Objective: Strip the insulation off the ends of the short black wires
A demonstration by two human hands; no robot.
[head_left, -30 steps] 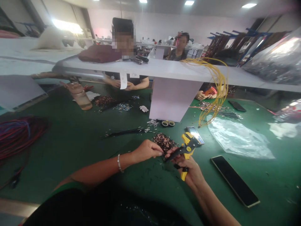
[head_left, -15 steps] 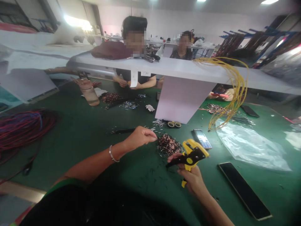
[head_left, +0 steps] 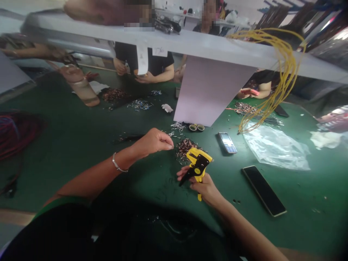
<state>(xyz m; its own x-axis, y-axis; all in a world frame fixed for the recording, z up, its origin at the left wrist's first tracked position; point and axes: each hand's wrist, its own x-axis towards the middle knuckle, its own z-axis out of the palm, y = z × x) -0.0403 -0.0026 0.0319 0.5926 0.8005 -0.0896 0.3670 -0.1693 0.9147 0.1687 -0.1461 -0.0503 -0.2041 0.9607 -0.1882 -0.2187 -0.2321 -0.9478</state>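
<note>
Just left of a pile of short dark and copper-coloured pieces [head_left: 186, 145], my left hand [head_left: 154, 141] is pinched closed; whatever lies between its fingertips is too small to make out. My right hand [head_left: 205, 186] is wrapped round a yellow and black wire stripper [head_left: 199, 165], held upright at the near side of the pile and partly covering it. Small silvery pieces [head_left: 178, 126] and two tape rolls [head_left: 196, 127] lie beyond the pile. Dark thin wires [head_left: 129, 138] stretch behind my left wrist.
A keypad phone [head_left: 227, 142], a large black phone [head_left: 263, 190] and a clear plastic bag [head_left: 276, 146] lie to the right. Yellow wires [head_left: 285, 69] hang off a raised shelf [head_left: 212, 43]. A bottle [head_left: 83, 88] stands far left; people work across the table.
The view has tilted down and shifted. The wire stripper in my right hand has come closer to my left hand and the pile. Both hands stay closed.
</note>
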